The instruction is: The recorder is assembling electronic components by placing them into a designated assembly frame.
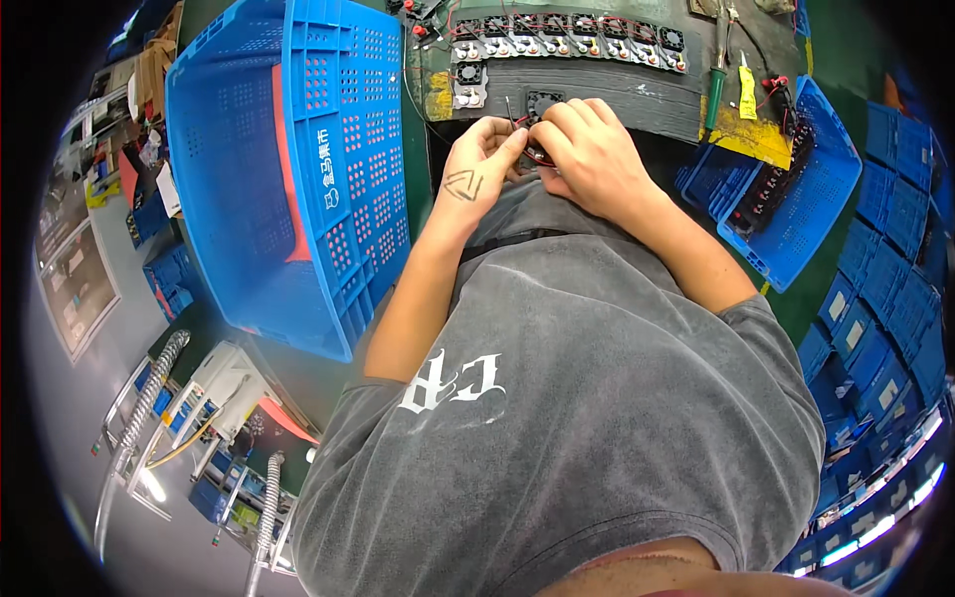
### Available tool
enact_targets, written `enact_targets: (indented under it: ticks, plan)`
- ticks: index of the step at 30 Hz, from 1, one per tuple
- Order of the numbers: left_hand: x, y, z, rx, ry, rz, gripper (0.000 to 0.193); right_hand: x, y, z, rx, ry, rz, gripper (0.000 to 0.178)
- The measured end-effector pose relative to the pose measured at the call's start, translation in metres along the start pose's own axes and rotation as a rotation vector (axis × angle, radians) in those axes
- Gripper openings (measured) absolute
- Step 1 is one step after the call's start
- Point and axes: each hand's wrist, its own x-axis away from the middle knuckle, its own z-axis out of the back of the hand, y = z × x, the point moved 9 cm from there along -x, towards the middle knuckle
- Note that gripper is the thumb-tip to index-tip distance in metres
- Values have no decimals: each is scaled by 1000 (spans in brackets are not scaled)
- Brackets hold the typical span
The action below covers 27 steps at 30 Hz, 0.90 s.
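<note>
A small black cooling fan sits at the near edge of the dark grey work board, just beyond my fingers. Thin red and black wires run from beside it down between my hands. My left hand is closed, thumb and forefinger pinched at the wires. Curled over from the right, my right hand meets it fingertip to fingertip, closed on the wires too. My fingers partly cover the wire ends and whatever lies beneath the fan. Further back stands a row of similar fan units, with a single fan unit at the left.
A large blue crate stands close on my left. At right, a green-handled soldering iron lies beside a yellow tag. A blue basket with dark parts is beyond my right forearm. Stacked blue bins line the right side.
</note>
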Motion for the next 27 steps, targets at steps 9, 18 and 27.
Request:
enact_targets:
  ticks: [9,18,27]
  plan:
    - [-19,-6,22,-152,68,-35,27,-7,2,-29,207,-70,21,29]
    - [-48,-33,53,68,-219,161,29,-7,29,-58,133,-142,-76,45]
    - [-103,-7,138,-662,398,-340,29,-29,75,-134,100,-125,-153,51]
